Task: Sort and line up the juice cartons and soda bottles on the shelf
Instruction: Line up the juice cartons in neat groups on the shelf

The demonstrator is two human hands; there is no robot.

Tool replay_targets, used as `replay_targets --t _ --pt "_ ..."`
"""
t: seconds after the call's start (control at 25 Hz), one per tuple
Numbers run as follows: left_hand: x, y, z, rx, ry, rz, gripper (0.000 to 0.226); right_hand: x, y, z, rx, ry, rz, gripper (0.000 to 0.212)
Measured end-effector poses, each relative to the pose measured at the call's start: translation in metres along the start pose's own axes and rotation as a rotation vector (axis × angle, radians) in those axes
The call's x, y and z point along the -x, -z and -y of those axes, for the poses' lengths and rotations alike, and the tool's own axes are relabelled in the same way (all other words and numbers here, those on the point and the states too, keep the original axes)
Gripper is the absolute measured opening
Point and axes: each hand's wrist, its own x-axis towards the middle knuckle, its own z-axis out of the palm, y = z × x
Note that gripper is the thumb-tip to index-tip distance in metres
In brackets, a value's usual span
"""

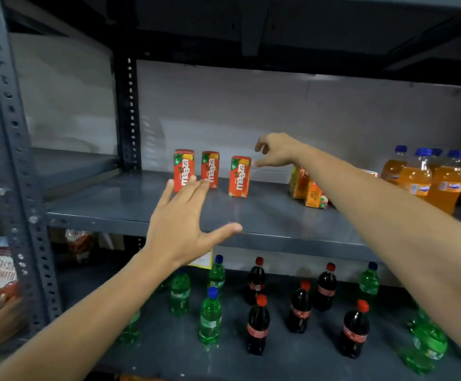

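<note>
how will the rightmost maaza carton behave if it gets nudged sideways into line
The rightmost Maaza carton is tall and narrow on a small base, so a push near its top would probably tip it. Pushed low, it likely slides on the smooth metal shelf. It looks small and probably light.

Shelf is showing as painted grey metal, smooth, with a dull sheen picking up faint reflections. Perforated upright is presenting the same painted metal, chipped in spots. Juice cartons are appearing as printed coated paperboard, lightly glossy. Orange soda bottles, cola bottles and green bottles are looking like clear glossy plastic with smooth plastic caps. Back wall is reading matt.
</note>
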Motion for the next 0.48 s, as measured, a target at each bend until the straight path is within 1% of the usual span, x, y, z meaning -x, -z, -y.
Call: replay_targets --t 0.08,0.16,0.2,0.28,0.36,0.48 --pt "0.004 0.004 0.028 -0.089 -0.011 0.102 0.114 -0.014 -0.014 0.024 -0.061 -0.064 0.059 0.059" --pt "0.012 -0.004 0.049 -0.197 -0.049 0.246 0.121 -0.023 -0.027 0.035 -0.062 -0.127 0.069 0.053" --pt "0.016 -0.01 0.058 -0.217 -0.053 0.278 0.122 -0.027 -0.032 0.038 -0.029 -0.143 0.049 0.049" --pt "0.019 -0.021 0.067 -0.187 -0.039 0.269 0.121 -0.03 -0.039 0.042 0.031 -0.174 -0.003 0.045" --pt "0.018 -0.028 0.068 -0.136 -0.034 0.236 0.115 -0.029 -0.039 0.041 0.036 -0.204 -0.001 0.044" --pt "0.021 -0.035 0.071 -0.097 -0.055 0.169 0.107 -0.035 -0.033 0.048 -0.06 -0.213 0.033 0.039"
